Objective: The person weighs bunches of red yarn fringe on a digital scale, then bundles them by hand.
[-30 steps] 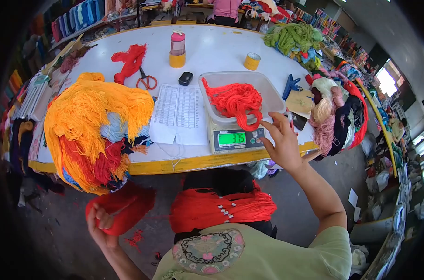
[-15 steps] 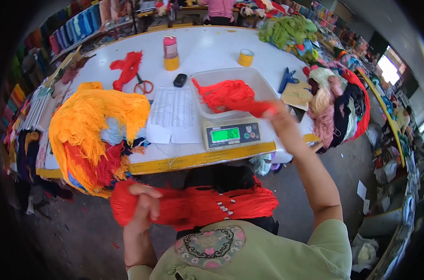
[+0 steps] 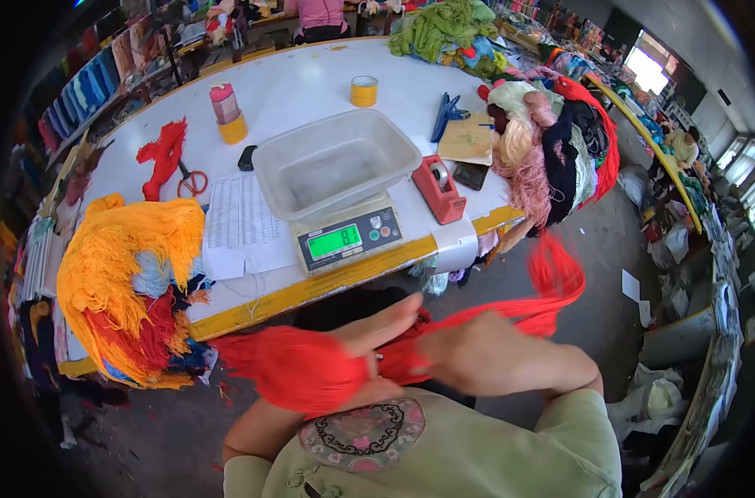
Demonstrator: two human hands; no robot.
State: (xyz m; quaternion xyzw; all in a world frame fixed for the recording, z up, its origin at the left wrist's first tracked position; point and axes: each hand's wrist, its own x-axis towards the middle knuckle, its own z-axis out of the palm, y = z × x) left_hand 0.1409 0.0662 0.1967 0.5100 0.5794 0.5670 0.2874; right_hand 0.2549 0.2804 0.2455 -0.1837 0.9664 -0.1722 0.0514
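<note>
My left hand (image 3: 373,340) is wrapped round a thick bundle of red yarn (image 3: 298,369) above my lap. Just beside it, my right hand (image 3: 469,353) is closed on a red yarn skein (image 3: 518,311), whose loose end swings out to the right. Both hands are blurred by motion. On the table in front, an empty translucent tray (image 3: 336,166) rests on a digital scale (image 3: 348,236) with a lit green display.
Orange yarn (image 3: 128,249) hangs over the table's left edge. Printed sheets (image 3: 240,220), scissors (image 3: 192,181), a bottle (image 3: 225,108), a yellow tape roll (image 3: 364,91) and a red tape dispenser (image 3: 439,191) lie around the scale. Mixed yarn (image 3: 552,141) is heaped at right.
My right hand has brought the red skein out of the tray and down beside my left hand. The display reading has dropped. The view has turned to the right.
</note>
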